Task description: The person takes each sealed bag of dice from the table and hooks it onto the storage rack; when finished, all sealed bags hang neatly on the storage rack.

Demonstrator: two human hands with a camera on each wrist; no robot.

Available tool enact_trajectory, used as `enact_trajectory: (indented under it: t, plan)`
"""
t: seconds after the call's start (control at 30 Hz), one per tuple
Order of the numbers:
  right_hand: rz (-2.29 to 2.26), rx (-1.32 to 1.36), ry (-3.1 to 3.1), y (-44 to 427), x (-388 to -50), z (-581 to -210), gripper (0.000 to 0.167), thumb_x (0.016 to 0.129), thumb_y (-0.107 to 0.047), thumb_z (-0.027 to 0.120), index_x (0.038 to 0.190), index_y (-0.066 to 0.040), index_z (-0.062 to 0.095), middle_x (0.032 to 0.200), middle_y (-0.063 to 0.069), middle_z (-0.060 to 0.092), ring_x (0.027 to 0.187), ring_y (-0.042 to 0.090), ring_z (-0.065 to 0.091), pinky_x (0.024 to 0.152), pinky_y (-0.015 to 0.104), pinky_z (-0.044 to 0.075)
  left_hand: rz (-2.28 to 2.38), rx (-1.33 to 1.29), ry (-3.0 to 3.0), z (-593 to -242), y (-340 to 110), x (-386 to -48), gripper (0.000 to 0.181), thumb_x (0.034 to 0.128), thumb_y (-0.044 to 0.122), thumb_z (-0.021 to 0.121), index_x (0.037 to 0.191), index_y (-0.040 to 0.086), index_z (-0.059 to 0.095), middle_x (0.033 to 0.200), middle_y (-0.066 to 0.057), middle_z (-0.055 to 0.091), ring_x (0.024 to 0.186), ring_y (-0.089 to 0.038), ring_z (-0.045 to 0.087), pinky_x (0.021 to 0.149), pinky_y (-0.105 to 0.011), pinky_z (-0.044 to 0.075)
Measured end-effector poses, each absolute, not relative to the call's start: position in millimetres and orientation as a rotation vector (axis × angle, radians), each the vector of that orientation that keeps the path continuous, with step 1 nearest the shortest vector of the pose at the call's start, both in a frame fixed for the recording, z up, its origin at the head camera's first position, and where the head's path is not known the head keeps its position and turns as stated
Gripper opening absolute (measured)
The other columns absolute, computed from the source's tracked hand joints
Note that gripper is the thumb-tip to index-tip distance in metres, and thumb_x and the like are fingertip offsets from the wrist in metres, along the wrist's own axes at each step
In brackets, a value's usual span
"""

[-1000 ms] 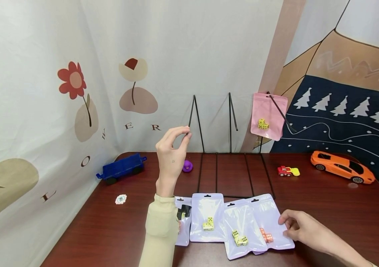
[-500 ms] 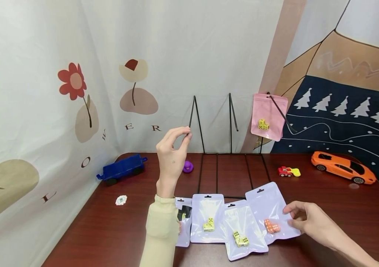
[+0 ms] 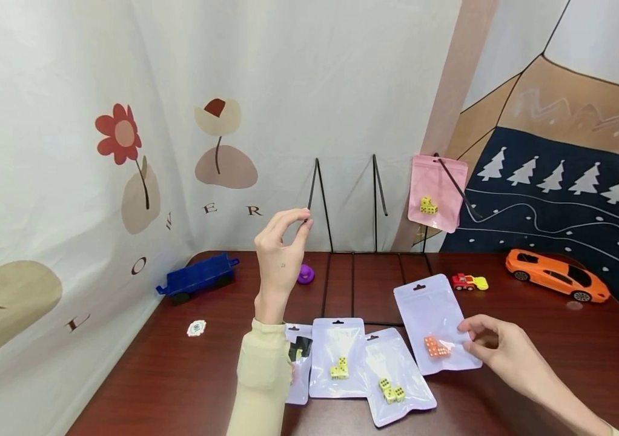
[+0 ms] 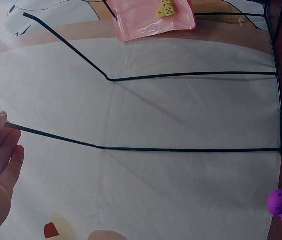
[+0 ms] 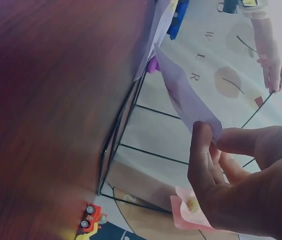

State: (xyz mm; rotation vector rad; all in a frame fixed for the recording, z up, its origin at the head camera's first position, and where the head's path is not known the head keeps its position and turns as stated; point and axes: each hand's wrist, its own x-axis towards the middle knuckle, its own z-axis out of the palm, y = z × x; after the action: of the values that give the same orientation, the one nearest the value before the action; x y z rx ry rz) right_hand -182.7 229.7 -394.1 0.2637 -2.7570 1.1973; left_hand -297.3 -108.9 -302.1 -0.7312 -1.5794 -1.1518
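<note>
Head: high, fwd/dn, wide | L+R wr: close, rolled sideways | shared: rack point(image 3: 376, 242)

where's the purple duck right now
In the head view, the purple duck is near picture centre on the table, between the left hand and the base of the black rack.

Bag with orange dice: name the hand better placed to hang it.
Likely the right hand: its fingers pinch the bag by one edge, while the left hand grips the tip of a bare hook.

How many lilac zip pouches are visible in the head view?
4: one pouch in the right hand; on the table, the right pouch, the middle pouch and the left pouch, partly hidden by the left sleeve.
</note>
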Motion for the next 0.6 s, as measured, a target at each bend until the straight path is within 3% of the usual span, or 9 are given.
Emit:
enact_trajectory:
  t: [0.3, 0.6]
  plan:
    - [1.216, 0.306, -2.662, 226, -182, -390, 0.027, 0.077, 0.005, 0.075, 0.100, -0.005, 0.066, 0.086, 0.004, 0.063, 0.064, 0.009, 0.055, 0.050, 0.023, 0.047, -1.151, -0.737, -1.578, -302, -108, -296, 0.011, 0.0816, -0.003, 0.072, 0.092, -0.001, 0.071, 0.096, -0.009, 0.070, 0.093, -0.017, 0.065, 0.083, -0.032, 0.051]
    - [1.236, 0.295, -2.598, 220, -183, -380, 0.027, 0.080, -0.001, 0.074, 0.106, -0.005, 0.065, 0.086, 0.005, 0.061, 0.067, 0.010, 0.059, 0.053, 0.022, 0.048, -1.151, -0.732, -1.571, -303, -108, -297, 0.011, 0.0810, -0.004, 0.072, 0.092, 0.000, 0.071, 0.095, -0.009, 0.070, 0.093, -0.017, 0.065, 0.083, -0.032, 0.052]
